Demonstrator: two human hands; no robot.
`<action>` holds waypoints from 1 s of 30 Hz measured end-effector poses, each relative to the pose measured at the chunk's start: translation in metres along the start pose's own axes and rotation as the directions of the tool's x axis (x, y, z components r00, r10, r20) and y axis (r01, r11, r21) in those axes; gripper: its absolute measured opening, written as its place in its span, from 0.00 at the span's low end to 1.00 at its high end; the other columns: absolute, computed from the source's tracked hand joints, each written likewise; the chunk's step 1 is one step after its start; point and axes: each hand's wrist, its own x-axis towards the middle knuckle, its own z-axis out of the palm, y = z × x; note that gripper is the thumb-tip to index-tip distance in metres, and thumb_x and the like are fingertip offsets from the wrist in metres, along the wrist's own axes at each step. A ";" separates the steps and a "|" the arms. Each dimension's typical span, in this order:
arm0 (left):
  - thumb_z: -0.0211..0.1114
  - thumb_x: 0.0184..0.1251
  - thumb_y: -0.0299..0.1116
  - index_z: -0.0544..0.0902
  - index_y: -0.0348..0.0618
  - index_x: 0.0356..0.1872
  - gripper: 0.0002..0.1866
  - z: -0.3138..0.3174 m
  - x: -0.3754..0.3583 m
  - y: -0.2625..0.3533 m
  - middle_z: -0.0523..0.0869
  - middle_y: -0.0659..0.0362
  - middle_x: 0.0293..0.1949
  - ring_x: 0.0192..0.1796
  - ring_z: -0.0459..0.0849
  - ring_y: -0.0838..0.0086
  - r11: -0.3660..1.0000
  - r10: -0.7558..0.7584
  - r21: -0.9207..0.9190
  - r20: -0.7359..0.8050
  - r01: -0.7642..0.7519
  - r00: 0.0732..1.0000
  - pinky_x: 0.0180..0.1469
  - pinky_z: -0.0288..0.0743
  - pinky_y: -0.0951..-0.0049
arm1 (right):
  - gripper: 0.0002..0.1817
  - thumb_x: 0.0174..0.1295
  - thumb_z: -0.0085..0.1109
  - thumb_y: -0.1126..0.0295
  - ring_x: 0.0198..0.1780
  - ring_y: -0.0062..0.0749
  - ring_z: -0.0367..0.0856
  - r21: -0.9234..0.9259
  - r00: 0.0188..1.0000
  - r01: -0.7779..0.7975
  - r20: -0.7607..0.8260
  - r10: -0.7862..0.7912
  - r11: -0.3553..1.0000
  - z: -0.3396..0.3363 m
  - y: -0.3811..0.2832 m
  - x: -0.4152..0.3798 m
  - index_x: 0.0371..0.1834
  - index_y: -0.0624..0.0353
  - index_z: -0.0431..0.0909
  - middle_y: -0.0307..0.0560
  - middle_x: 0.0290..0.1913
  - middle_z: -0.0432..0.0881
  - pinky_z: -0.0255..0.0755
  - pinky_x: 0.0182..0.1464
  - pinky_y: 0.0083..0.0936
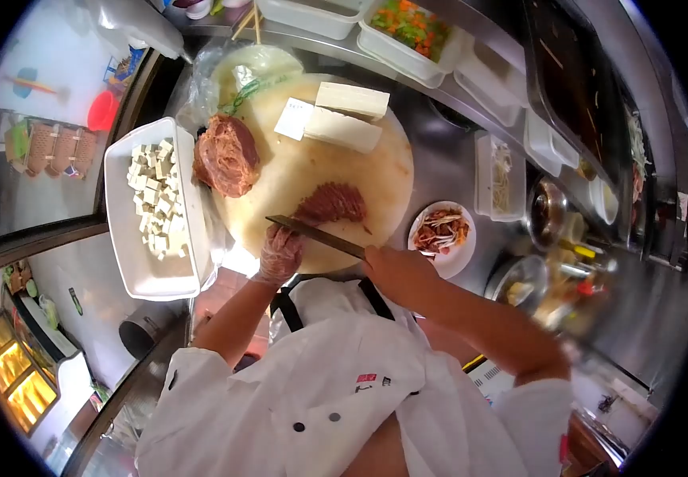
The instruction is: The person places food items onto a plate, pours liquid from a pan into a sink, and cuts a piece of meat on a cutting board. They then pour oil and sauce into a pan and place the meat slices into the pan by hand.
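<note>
Near edge of the round board (385, 176): we see the right hand (398, 273) closed around the knife (324, 236), the gloved left hand (282, 253) curled beside it, hold unclear. Sliced meat (333, 204) lies on the board's near half.

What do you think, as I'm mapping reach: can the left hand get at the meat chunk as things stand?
Probably yes: the left hand is close to the meat chunk, with bare board between them, though the knife right by the hand calls for care.
</note>
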 end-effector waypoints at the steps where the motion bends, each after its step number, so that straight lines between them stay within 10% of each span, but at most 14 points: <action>1: 0.67 0.50 0.20 0.82 0.47 0.50 0.23 0.000 0.001 0.001 0.78 0.51 0.55 0.58 0.75 0.48 1.000 -0.004 -0.015 -0.013 0.004 1.000 0.59 0.74 0.50 | 0.13 0.71 0.51 0.60 0.40 0.57 0.86 0.005 0.999 0.027 -0.023 -0.027 1.000 0.004 0.003 0.000 0.45 0.59 0.72 0.56 0.38 0.84 0.79 0.42 0.51; 9: 0.66 0.49 0.21 0.82 0.47 0.52 0.24 -0.001 0.004 -0.004 0.78 0.51 0.54 0.56 0.76 0.50 0.999 0.035 -0.001 0.049 -0.035 0.998 0.59 0.73 0.49 | 0.11 0.70 0.51 0.61 0.38 0.56 0.86 0.051 0.923 0.251 -0.314 -0.223 0.967 0.047 0.005 0.081 0.43 0.58 0.74 0.55 0.37 0.85 0.79 0.40 0.51; 24: 0.66 0.48 0.20 0.84 0.47 0.49 0.22 0.004 -0.003 -0.002 0.78 0.51 0.52 0.56 0.76 0.48 0.999 -0.040 -0.007 -0.027 0.040 0.999 0.56 0.75 0.50 | 0.10 0.72 0.50 0.62 0.35 0.59 0.86 -0.007 0.994 0.062 -0.092 -0.062 0.998 0.020 0.006 0.014 0.43 0.58 0.74 0.57 0.37 0.85 0.79 0.38 0.52; 30: 0.66 0.52 0.20 0.84 0.48 0.50 0.21 0.000 0.002 -0.004 0.80 0.51 0.52 0.55 0.76 0.48 0.999 0.001 -0.049 0.000 -0.001 1.000 0.57 0.75 0.51 | 0.09 0.69 0.53 0.63 0.34 0.56 0.86 0.026 0.883 0.284 -0.397 -0.251 0.958 0.048 0.007 0.077 0.42 0.57 0.74 0.56 0.34 0.85 0.78 0.35 0.51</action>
